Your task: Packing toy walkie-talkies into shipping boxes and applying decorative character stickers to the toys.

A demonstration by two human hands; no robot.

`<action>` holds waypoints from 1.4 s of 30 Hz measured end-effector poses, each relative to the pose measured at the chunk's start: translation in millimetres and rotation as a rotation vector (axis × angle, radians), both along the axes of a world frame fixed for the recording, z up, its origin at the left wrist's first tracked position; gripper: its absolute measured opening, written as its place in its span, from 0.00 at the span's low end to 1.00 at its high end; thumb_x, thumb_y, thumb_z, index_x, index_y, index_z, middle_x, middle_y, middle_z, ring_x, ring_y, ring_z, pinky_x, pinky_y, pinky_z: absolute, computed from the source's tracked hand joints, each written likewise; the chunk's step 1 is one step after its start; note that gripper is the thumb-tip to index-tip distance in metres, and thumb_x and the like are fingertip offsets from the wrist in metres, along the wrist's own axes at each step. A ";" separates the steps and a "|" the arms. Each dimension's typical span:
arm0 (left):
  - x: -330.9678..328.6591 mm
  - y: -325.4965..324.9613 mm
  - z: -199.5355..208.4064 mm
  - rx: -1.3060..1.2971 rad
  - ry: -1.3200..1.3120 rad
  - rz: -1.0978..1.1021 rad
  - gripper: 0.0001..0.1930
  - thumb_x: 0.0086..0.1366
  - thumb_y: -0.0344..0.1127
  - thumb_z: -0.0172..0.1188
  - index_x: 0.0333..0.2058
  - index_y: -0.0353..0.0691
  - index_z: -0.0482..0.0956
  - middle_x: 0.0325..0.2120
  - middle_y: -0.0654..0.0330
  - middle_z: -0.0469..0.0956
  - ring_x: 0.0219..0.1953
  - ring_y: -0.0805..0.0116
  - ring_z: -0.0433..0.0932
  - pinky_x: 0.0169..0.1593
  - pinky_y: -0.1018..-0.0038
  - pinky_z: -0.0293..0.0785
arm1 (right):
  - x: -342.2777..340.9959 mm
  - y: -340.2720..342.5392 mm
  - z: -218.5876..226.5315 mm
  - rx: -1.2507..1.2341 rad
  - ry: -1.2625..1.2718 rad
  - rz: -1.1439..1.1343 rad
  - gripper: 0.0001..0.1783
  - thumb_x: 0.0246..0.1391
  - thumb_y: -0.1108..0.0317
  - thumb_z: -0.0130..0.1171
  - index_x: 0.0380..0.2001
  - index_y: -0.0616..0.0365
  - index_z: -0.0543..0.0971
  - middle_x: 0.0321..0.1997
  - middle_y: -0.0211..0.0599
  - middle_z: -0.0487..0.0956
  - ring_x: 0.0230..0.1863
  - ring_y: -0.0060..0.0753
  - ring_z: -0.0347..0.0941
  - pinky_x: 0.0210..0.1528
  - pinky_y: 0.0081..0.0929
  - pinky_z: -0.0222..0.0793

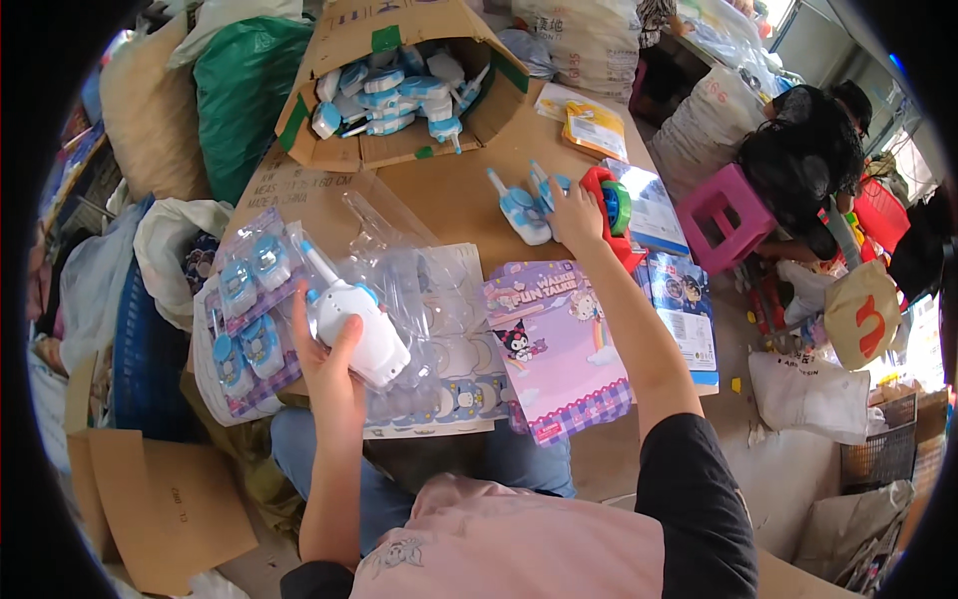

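Note:
My left hand (334, 369) is wrapped round a white toy walkie-talkie (359, 329) with blue trim, its back side up and its antenna pointing away. My right hand (577, 220) reaches across to a second blue-and-white walkie-talkie (544, 187), fingers spread over it; whether they grip it is hard to see. Just left of that lies another walkie-talkie (524, 213), face up. Against the right hand's other side stands a red tape dispenser (611, 215) with a green roll. Purple printed backing cards (559, 349) lie below my right forearm.
An open cardboard box (339, 150) on its side holds many walkie-talkies. Clear plastic blister shells (399, 290) lie on printed sheets (464, 270). Packed toy sets (254, 329) sit at the left. Blue cards (684, 309) line the right edge. A pink stool (723, 215) and a person (803, 140) are beyond.

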State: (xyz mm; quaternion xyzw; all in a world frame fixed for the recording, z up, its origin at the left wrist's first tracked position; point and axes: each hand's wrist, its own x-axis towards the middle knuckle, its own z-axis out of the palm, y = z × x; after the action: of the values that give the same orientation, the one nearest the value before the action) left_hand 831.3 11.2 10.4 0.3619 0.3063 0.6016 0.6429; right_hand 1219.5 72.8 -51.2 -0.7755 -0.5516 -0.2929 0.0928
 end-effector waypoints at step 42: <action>24.5 -12.8 -6.6 -0.184 0.179 -0.548 0.39 0.53 0.22 0.59 0.63 0.43 0.55 0.49 0.58 0.69 0.48 0.65 0.72 0.51 0.71 0.71 | 106.1 -309.7 8.6 0.449 0.516 -0.624 0.27 0.41 0.48 0.67 0.38 0.60 0.80 0.36 0.38 0.81 0.38 0.39 0.77 0.42 0.31 0.70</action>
State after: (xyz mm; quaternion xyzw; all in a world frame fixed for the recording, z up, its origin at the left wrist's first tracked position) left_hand 855.8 -1.6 3.9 0.4229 0.3061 0.3412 0.7817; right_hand 1325.6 -236.8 -42.6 -0.9126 -0.1738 -0.2165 0.3002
